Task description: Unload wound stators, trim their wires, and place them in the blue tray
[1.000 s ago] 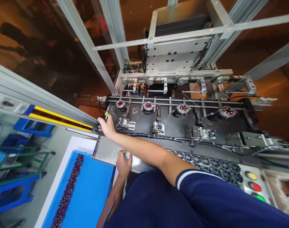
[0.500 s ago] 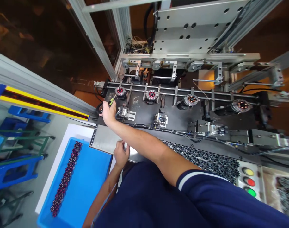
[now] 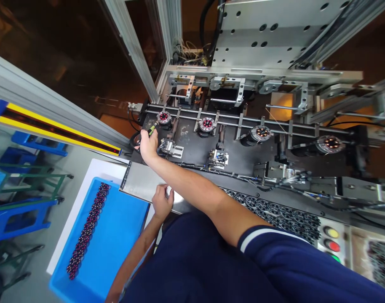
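Just beside the leftmost red-centred disc [image 3: 164, 117], the right hand [image 3: 149, 145] had its fingers closed around a yellow-green tool [image 3: 152, 129] angled toward it; the left hand [image 3: 162, 200] curled farther off, contents unclear.

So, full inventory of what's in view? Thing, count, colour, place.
Hand tool: 1, yellow-green and black, in the right hand
Red-centred stators: 2, red and silver, left half of the machine bed
Copper-centred stators: 2, copper and dark, right half of the bed
Drilled plate: 1, silver, top, behind the bed
Ring parts: many, black, right of the right forearm
Push buttons: 3, yellow, red, green (partly hidden), lower right
Tray: 1, blue, lower left
Disc row: 1, black and pink, tray's left side
Guard bar: 1, yellow, left
Stools: several, blue, far left
Sleeve: 1, navy, white-striped, lower right
Right hand: 1, bare, near the leftmost stator
Left hand: 1, bare, at the metal ledge
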The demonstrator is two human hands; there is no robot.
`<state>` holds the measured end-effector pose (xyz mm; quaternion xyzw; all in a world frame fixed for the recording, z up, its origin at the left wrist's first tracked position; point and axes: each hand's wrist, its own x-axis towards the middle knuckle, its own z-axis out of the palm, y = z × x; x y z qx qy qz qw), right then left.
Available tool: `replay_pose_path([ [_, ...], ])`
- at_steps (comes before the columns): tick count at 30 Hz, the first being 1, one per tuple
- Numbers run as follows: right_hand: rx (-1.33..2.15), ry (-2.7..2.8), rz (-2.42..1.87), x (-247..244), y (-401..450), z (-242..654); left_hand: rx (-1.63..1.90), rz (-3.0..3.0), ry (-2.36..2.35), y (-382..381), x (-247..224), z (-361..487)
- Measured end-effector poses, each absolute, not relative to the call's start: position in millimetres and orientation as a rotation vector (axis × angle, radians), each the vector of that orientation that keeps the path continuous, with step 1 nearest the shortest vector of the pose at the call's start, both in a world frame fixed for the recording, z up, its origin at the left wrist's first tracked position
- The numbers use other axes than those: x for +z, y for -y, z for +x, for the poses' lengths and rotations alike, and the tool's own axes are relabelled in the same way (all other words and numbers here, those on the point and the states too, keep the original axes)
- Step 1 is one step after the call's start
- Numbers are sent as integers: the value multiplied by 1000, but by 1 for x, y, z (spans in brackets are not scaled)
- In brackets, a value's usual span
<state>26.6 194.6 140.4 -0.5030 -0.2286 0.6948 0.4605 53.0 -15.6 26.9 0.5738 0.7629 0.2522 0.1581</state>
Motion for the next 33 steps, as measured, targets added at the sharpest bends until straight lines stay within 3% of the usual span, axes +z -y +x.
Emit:
replay_pose_path([
  [6, 1772, 667, -1169, 157, -178, 30, 709, 1635, -2214, 19, 18, 52],
  [13, 1953, 937, -538, 208, -106, 104, 684, 1599, -2244, 26, 6, 45],
  [20, 1756, 640, -1048, 167, -140, 177, 777, 1688, -2202, 15, 25, 52],
  [33, 1581, 362, -1089, 135, -162, 177, 685, 1957, -2141, 4, 34, 53],
])
